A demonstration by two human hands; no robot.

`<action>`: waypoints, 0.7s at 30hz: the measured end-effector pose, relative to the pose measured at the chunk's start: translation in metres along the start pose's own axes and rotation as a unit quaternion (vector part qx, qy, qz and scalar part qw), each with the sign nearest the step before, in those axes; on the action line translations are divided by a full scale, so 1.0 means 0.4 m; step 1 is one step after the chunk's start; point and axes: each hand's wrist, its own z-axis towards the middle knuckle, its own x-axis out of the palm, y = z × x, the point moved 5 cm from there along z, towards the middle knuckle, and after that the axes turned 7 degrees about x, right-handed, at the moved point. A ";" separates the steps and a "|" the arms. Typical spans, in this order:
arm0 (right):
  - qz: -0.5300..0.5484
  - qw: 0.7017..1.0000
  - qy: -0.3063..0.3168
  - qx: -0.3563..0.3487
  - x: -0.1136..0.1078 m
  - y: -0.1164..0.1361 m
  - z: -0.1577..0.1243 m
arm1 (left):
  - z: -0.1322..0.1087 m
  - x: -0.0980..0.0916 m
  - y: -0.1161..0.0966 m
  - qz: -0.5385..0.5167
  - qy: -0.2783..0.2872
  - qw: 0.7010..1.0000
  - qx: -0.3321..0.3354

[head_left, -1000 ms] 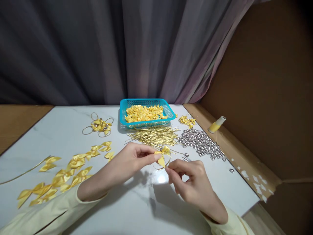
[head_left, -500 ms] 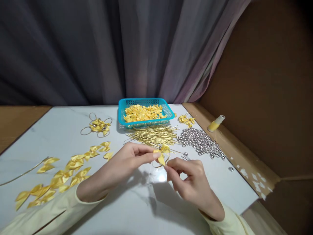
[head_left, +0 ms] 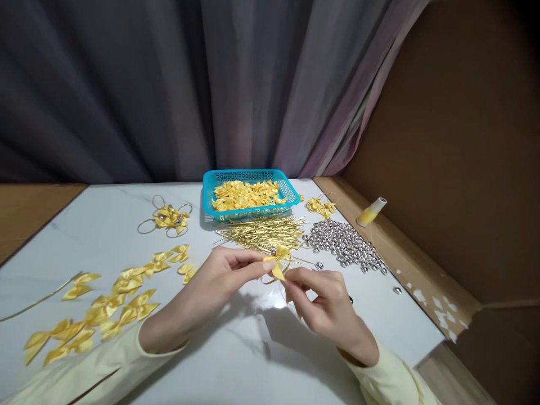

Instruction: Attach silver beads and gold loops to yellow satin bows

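Note:
Between the thumb and fingers of my left hand (head_left: 230, 275) is a yellow ribbon bow (head_left: 282, 254), held up above the table. A small silver bead (head_left: 274, 252) shows beside its knot, and a thin gold wire tie (head_left: 266, 281) curves in a loop around it. My right hand (head_left: 327, 295) is closed in a pinch at the right side of that loop, close to the bow's lower tail. What lies between its fingertips is mostly hidden; it looks like the wire tie.
A blue basket (head_left: 207, 194) of yellow bows stands at the back. Before it lie a heap of gold wire ties (head_left: 261, 232) and a pile of silver beads (head_left: 341, 243). Loose bows (head_left: 105, 306) and finished-looking looped bows (head_left: 171, 218) lie left. A yellow-white cone (head_left: 371, 212) stands right.
My right hand has shifted slightly left and up, still pinching beside the bow. A dark bead now shows behind its wrist. The left hand keeps its hold on the bow.

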 end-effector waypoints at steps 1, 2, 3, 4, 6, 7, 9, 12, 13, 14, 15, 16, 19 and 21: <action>-0.007 1.000 0.000 -0.014 -0.001 -0.002 0.001 | 0.000 -0.001 0.000 0.001 0.001 1.000 0.001; -0.013 1.000 0.001 -0.028 -0.002 -0.004 0.002 | 0.001 -0.001 -0.001 0.003 0.000 1.000 0.002; -0.016 0.999 0.003 -0.041 -0.003 -0.006 0.003 | 0.002 -0.002 -0.003 0.005 -0.001 1.000 0.004; -0.017 0.998 0.005 -0.053 -0.003 -0.009 0.004 | 0.003 -0.004 -0.005 0.008 -0.004 1.000 0.006; -0.013 0.997 0.011 -0.069 -0.003 -0.015 0.007 | 0.004 -0.005 -0.010 0.013 -0.005 1.000 0.011; -0.011 0.997 0.012 -0.075 -0.003 -0.018 0.008 | 0.005 -0.005 -0.012 0.013 -0.005 1.000 0.014; -0.010 0.996 0.010 -0.083 -0.002 -0.022 0.009 | 0.004 -0.006 -0.013 0.012 -0.004 1.000 0.018; -0.018 0.996 0.004 -0.090 0.002 -0.026 0.005 | 0.003 -0.006 -0.015 0.021 0.001 0.999 0.023; -0.022 0.995 0.002 -0.092 0.003 -0.027 0.004 | 0.003 -0.006 -0.015 0.028 0.004 0.999 0.024; -0.025 0.995 0.001 -0.094 0.005 -0.027 0.002 | 0.003 -0.006 -0.016 0.035 0.008 0.999 0.025; -0.025 0.995 -0.001 -0.094 0.005 -0.027 0.001 | 0.003 -0.005 -0.016 0.040 0.012 0.999 0.026; -0.023 0.995 -0.001 -0.094 0.006 -0.027 0.001 | 0.002 -0.005 -0.017 0.044 0.015 0.999 0.027; -0.003 0.997 0.001 -0.079 0.006 -0.024 0.007 | -0.001 -0.005 -0.020 0.055 0.018 0.998 0.037; 0.019 0.998 -0.002 -0.066 0.004 -0.021 0.014 | -0.005 -0.005 -0.022 0.067 0.016 0.997 0.045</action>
